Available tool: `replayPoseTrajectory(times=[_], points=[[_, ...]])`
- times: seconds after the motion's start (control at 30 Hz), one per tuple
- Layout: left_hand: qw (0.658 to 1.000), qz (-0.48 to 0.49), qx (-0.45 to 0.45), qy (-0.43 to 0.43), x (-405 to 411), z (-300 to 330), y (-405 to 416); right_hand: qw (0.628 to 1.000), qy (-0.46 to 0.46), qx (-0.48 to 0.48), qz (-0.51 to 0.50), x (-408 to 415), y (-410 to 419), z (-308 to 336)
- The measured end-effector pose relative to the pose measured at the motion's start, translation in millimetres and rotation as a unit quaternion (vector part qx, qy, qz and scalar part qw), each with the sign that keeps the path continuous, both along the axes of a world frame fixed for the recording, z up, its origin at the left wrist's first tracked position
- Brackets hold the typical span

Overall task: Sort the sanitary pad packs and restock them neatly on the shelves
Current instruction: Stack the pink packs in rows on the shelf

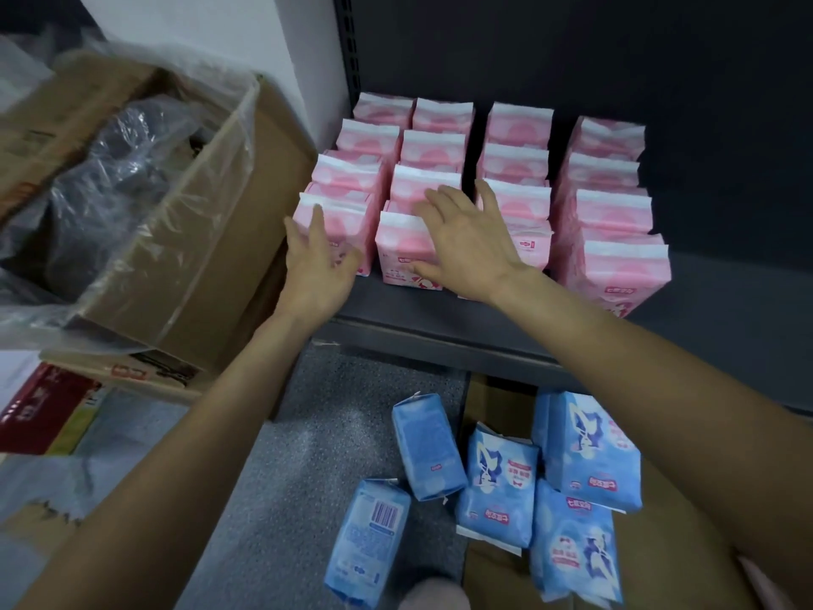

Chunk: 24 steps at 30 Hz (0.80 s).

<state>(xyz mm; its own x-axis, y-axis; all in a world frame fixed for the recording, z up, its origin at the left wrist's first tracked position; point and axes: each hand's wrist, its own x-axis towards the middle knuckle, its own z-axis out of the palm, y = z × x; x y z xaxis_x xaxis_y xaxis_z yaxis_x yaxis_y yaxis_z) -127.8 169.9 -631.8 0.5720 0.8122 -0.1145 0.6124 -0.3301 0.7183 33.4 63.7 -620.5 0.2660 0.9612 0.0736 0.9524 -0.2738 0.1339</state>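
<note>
Four rows of upright pink plastic-wrapped sanitary pad packs (492, 187) stand front to back on a dark grey metal shelf (440, 328), and we are squaring up the two left rows. Our left hand (314, 268) has its fingers spread and straight, flat against the left flank of the front pack in the left-most row. Our right hand (468, 239) is also spread, palm down, resting over the tops and fronts of the second and third rows; neither grip pinches anything.

Below the shelf, on the speckled grey floor (299, 455) and a flat piece of brown cardboard, lie six loose blue plastic-wrapped pad packs (506, 482), tumbled at different angles and not yet shelved. To the left stands an open brown cardboard carton (198, 257) lined with clear plastic film.

To do this step well, we judge it best to press gently inward with both flat palms, closing the gaps between rows without tipping the packs, then bring the front faces flush with the shelf edge. Soft packs dent, so light, even pressure suits them.
</note>
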Motion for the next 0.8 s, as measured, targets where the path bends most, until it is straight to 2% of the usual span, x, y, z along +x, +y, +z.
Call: replayPoseTrajectory(times=[0.1, 0.17, 0.23, 0.3, 0.37, 0.47, 0.5, 0.57, 0.63, 0.7, 0.8], points=[[0.996, -0.056, 0.059, 0.043, -17.6, 22.4, -37.5, 0.997, -0.004, 0.063, 0.054, 2.3, -39.0, 15.8], [0.986, -0.111, 0.123, 0.009, -26.8, 31.7, -60.7, 0.986, -0.03, 0.142, 0.087, 6.2, -76.0, 20.7], [0.967, -0.215, 0.135, -0.033, -22.9, 39.4, -79.1, 0.98, -0.048, 0.163, 0.105, 11.6, -118.6, 20.9], [0.926, -0.353, 0.132, -0.018, -1.9, 39.1, -100.9, 0.984, -0.06, 0.13, 0.107, 19.2, -168.1, 17.5], [0.884, -0.447, 0.136, 0.028, 23.1, 35.2, -117.7, 0.99, -0.053, 0.086, 0.095, 22.9, -204.9, 9.8], [0.84, -0.501, 0.182, 0.097, 61.6, 13.3, -156.8, 1.0, 0.006, 0.016, 0.014, 28.2, -264.3, -9.4], [0.841, -0.49, 0.2, 0.117, 68.3, 3.1, -167.1, 0.999, 0.044, -0.006, -0.026, 27.1, -277.4, -15.2], [0.863, -0.442, 0.194, 0.147, 75.5, -22.4, -188.8, 0.982, 0.128, -0.051, -0.13, 24.3, -298.9, -30.0], [0.902, -0.381, 0.099, 0.176, 74.1, -50.2, -204.7, 0.94, 0.235, -0.083, -0.233, 21.4, -309.2, -49.6], [0.929, -0.325, -0.021, 0.174, 70.2, -77.1, -219.0, 0.887, 0.353, -0.075, -0.289, 14.1, -312.3, -67.7], [0.952, -0.265, -0.125, 0.086, 65.4, -100.0, -239.6, 0.806, 0.499, -0.003, -0.319, 0.5, -311.3, -86.8]])
